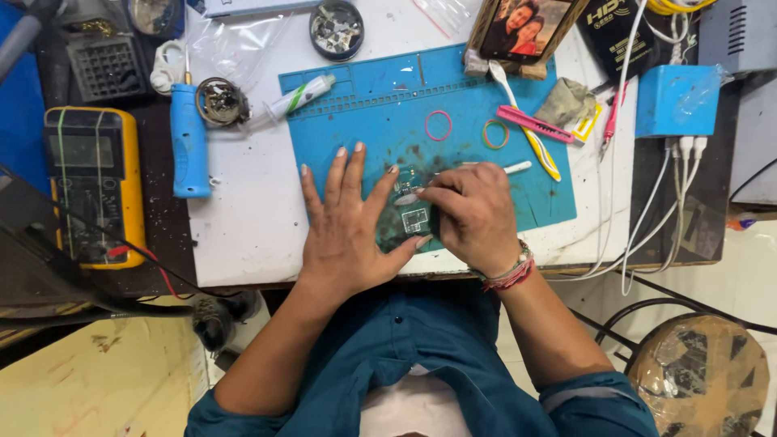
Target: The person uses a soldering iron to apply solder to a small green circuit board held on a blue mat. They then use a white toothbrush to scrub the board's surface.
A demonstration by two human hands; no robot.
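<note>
Head view, left hand (344, 222) flat, fingers spread wide, pinning small green circuit board (411, 212) on near edge of blue work mat (356, 113); right hand (473, 214) curled tight around slim white-handled tool (506, 168), tip on board; pink rubber band (438, 125) far, blue soldering iron (189, 142) left, yellow multimeter (93, 186) far left

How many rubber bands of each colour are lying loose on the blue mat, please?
Pink rubber band: 1
Orange-and-green rubber band: 1
Total on the blue mat: 2
</note>
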